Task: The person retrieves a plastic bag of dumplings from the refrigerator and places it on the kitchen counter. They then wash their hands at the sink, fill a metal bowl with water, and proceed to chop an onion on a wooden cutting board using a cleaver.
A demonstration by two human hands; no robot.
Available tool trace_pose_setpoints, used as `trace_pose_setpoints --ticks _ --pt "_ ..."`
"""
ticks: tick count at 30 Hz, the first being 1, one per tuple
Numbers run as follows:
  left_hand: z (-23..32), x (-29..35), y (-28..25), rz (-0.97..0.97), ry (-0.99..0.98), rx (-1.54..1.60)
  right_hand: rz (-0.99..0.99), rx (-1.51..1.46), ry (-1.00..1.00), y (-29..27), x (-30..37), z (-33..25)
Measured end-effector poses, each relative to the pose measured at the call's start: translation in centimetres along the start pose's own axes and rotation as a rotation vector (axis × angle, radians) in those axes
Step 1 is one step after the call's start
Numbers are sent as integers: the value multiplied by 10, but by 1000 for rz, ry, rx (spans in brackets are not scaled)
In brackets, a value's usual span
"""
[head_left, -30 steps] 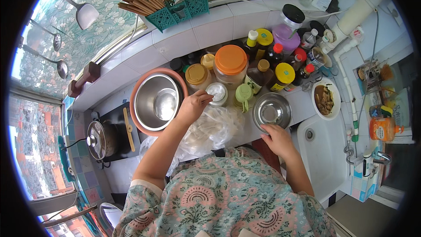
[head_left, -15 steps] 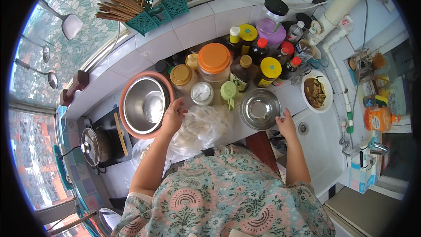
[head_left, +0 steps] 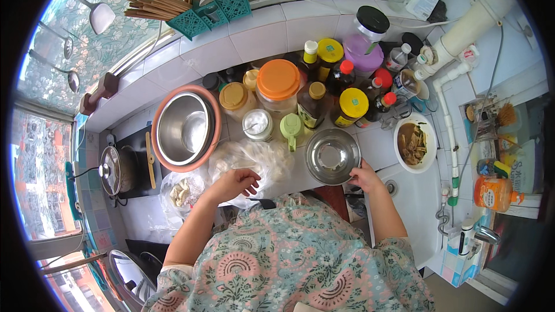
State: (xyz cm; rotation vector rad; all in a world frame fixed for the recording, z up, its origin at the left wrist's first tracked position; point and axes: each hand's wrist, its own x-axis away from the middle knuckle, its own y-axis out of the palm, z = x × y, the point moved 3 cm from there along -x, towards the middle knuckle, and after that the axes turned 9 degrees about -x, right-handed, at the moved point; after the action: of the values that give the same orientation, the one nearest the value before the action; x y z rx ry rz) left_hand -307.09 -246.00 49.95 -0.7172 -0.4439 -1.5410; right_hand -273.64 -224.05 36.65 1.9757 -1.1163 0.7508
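Left hand (head_left: 236, 184): fingers loosely curled, nothing pinched; contact with bag unclear.
Bag (head_left: 270, 160): just beyond left hand.
Right hand (head_left: 366, 178): pinching bowl rim.
Bowl (head_left: 332, 155): immediately left of right hand.
Jar (head_left: 258, 125): beyond left hand.

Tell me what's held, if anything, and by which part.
The right hand holds the metal bowl by its near right rim; the left hand holds nothing visible.

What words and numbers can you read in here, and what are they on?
Orange plastic pump bottle: printed label, too small to read.
Dark, tall bottle with a tan cap: label, too small to read.
Dark, round jar with a yellow lid: label, too small to read.
Pale plastic sheet: sideways letters, too blurred to be sure.
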Motion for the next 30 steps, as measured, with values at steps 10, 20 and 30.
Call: trace_pose_setpoints --ticks 10,20,30 --pt "28 -71 93 70 83 -197 4 30 -59 18 44 -27" --pt "13 -28 107 100 391 176 -161 94 -108 61 97 -28" --pt "-47 119 106 273 363 589 -373 221 14 163 144 32"
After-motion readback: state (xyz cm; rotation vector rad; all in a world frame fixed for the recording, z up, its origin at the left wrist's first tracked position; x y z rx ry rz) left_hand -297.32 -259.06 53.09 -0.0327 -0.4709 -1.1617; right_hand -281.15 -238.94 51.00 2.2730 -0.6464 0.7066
